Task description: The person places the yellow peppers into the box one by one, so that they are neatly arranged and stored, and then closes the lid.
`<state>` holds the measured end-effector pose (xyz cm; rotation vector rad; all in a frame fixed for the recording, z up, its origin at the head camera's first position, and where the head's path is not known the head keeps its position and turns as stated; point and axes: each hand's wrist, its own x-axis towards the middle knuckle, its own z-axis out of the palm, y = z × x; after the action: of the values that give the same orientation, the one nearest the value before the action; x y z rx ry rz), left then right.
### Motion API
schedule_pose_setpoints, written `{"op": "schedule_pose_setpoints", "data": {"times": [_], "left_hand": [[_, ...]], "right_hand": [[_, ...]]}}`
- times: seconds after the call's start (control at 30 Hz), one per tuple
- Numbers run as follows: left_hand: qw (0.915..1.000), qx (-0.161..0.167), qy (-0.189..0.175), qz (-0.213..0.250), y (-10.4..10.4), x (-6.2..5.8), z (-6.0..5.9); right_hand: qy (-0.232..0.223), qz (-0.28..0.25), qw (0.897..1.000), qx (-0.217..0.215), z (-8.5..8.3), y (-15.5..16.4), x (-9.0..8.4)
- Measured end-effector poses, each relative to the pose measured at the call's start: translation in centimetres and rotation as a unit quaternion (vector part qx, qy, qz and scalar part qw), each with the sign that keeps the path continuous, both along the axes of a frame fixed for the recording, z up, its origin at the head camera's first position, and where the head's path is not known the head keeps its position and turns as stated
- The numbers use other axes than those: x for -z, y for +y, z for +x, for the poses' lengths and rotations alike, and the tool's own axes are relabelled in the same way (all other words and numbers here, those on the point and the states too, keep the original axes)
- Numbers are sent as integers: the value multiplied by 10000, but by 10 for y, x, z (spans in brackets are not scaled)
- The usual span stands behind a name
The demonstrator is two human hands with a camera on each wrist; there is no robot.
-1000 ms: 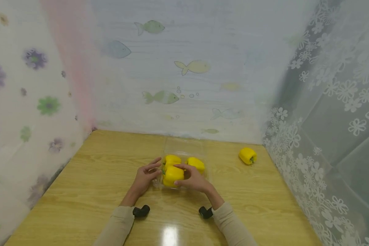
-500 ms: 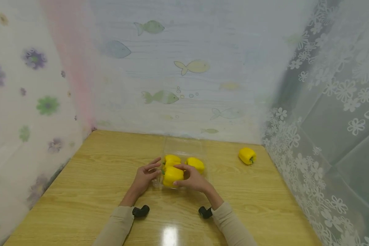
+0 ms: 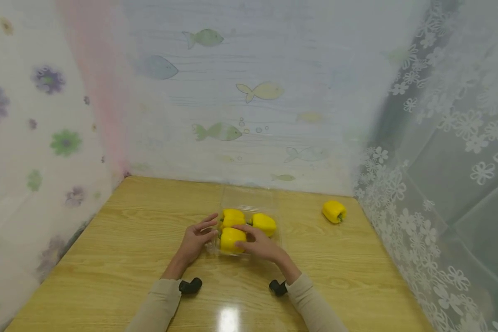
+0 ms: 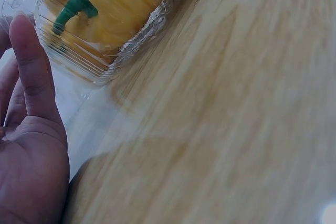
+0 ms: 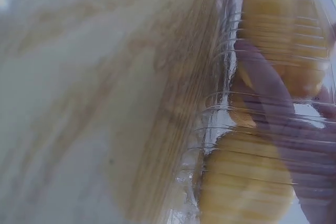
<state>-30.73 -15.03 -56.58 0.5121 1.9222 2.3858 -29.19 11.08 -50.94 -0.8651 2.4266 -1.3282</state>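
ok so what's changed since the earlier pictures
The front pepper has moved down slightly, deeper into the clear box. The right hand went down with it and still holds it; nothing was visibly let go. Unchanged: the left hand at the box's left side, the back pepper and right pepper inside, and the loose pepper off to the right.

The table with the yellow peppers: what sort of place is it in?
Perhaps a small screened-off work corner, though I can't be sure: a wood-grain table, a fish-print backdrop behind it, and flower-patterned sheets at both sides.
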Motion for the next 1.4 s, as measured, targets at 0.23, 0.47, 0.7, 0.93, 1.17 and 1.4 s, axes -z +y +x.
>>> {"op": "schedule_pose_setpoints", "data": {"times": [0.23, 0.47, 0.7, 0.93, 1.17, 1.4], "left_hand": [[10000, 36, -3, -18, 0, 0, 0], [10000, 64, 55, -20, 1, 0, 1], [10000, -3, -1, -47, 0, 2, 1], [10000, 15, -58, -22, 0, 1, 1], [10000, 56, -25, 70, 2, -2, 3], [10000, 19, -30, -4, 1, -4, 3]], "right_hand": [[-103, -116, 9998, -128, 0, 2, 0], [-366, -265, 9988, -205, -3, 4, 4], [-710, -449, 9959, -338, -3, 4, 4], [-366, -326, 9987, -170, -3, 3, 2], [-569, -477, 9970, -215, -3, 4, 1], [-621, -482, 9965, -285, -2, 5, 0]]}}
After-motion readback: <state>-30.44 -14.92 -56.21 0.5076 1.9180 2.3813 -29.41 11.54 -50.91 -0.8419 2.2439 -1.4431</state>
